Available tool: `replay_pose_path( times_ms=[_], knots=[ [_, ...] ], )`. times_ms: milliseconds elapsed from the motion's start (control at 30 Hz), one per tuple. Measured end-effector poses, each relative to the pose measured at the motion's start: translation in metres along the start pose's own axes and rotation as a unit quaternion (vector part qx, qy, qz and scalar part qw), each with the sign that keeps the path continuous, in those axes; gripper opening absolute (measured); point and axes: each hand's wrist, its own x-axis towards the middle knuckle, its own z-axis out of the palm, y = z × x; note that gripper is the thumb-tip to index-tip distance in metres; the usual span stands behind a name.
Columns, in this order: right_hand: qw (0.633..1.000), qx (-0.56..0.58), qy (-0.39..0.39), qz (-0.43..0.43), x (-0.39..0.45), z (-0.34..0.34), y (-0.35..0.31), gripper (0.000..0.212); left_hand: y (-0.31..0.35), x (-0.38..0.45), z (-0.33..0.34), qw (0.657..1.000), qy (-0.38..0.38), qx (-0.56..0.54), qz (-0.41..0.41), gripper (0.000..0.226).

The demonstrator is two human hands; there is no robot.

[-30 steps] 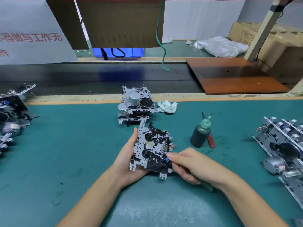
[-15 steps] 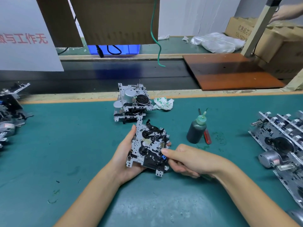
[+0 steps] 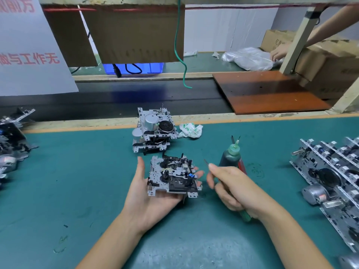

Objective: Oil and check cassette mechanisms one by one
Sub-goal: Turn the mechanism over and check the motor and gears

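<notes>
Change noted: the right hand point(image 3: 236, 188), which half a second ago had its fingertips against the lower right edge of the cassette mechanism point(image 3: 173, 176), is now drawn back to the right and is clear of it. The mechanism itself is seen flatter in the left hand point(image 3: 153, 195) than before, lying face-up on the palm. Judgement: the contact step on this unit (oiling or a check of the moving parts) is probably finished or paused, and the unit is being looked over.

Left grip: released, fingers nearly straight, thumb raised beside the left edge of the plate; the mechanism is carried on the palm and fingers, not clamped, above the tabletop point(image 3: 81, 181).

Right grip: clenched round a thin tool point(image 3: 245, 216) with a green handle, whose fine metal tip is seen past the index finger, pointing toward the mechanism but apart from it.

The oil bottle point(image 3: 230, 155) stands upright just behind the right hand. A stack of mechanisms point(image 3: 153, 129) sits beyond the held unit; a row of further mechanisms point(image 3: 330, 179) lies at the right, another pile point(image 3: 11, 140) at the left edge. Which are done cannot be told.
</notes>
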Motion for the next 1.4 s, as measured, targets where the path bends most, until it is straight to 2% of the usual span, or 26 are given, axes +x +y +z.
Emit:
replay_pose_path(
  times_ms=[67,167,233,300,333,400,467,500,533,600,667,700,767,900,1000,1067,1167,1267,1400],
  knots=[
    [0.999,-0.042,0.003,-0.009,0.003,0.002,0.006,0.034,-0.003,-0.001,0.003,0.999,0.000,-0.036,0.001,0.099],
    [0.996,-0.070,0.039,-0.033,0.008,0.005,0.013,0.032,-0.005,-0.001,0.005,0.998,0.003,-0.060,-0.001,0.099],
    [0.992,-0.089,0.073,-0.053,0.009,0.006,0.015,0.032,-0.004,-0.001,0.006,0.997,0.015,-0.073,0.000,0.099],
    [0.972,-0.171,0.130,-0.094,0.010,0.007,0.018,0.032,-0.002,-0.001,0.002,0.996,0.030,-0.082,0.005,0.102],
    [0.944,-0.249,0.173,-0.130,0.010,0.007,0.020,0.034,-0.002,0.000,0.000,0.996,0.037,-0.080,0.011,0.103],
    [0.850,-0.378,0.291,-0.223,0.008,0.005,0.021,0.043,0.000,0.001,-0.004,0.997,0.044,-0.067,0.021,0.102],
    [0.764,-0.373,0.415,-0.325,0.005,0.002,0.019,0.039,0.001,0.002,-0.006,0.998,0.044,-0.045,0.023,0.100],
    [0.746,-0.322,0.469,-0.346,0.004,0.002,0.017,0.028,0.000,0.003,-0.007,0.998,0.047,-0.040,0.023,0.099],
    [0.754,-0.251,0.503,-0.339,0.003,0.001,0.015,0.019,0.000,0.003,-0.007,0.998,0.048,-0.042,0.022,0.095],
    [0.819,-0.143,0.497,-0.248,0.007,0.001,0.014,0.044,-0.001,0.002,-0.005,0.999,0.034,-0.036,0.018,0.083],
    [0.878,-0.162,0.431,-0.130,0.011,0.000,0.019,0.058,-0.003,0.002,-0.005,1.000,0.017,-0.013,0.013,0.072],
    [0.890,-0.185,0.405,-0.098,0.013,-0.001,0.022,0.057,-0.004,0.002,-0.005,1.000,0.011,0.001,0.009,0.070],
    [0.895,-0.194,0.391,-0.099,0.014,-0.003,0.023,0.050,-0.005,0.001,-0.007,1.000,-0.004,0.024,-0.008,0.069],
    [0.935,-0.044,0.314,-0.162,0.011,-0.006,0.013,0.030,-0.005,0.001,-0.008,0.998,-0.025,0.044,-0.045,0.069],
    [0.939,0.004,0.304,-0.160,0.008,-0.004,0.009,0.017,-0.004,0.004,-0.013,0.996,-0.037,0.058,-0.057,0.070],
    [0.939,0.038,0.302,-0.163,0.006,-0.005,0.006,0.021,-0.004,0.005,-0.015,0.995,-0.040,0.068,-0.060,0.071],
    [0.929,0.203,0.261,-0.164,0.003,-0.008,0.001,0.026,-0.003,0.006,-0.015,0.994,-0.038,0.080,-0.066,0.072],
    [0.903,0.351,0.197,-0.151,0.003,-0.006,-0.003,0.031,-0.002,0.005,-0.015,0.994,-0.041,0.073,-0.066,0.071],
    [0.903,0.356,0.206,-0.126,0.005,0.004,-0.004,0.043,-0.002,0.005,-0.015,0.994,-0.041,0.072,-0.064,0.069]
  ],
)
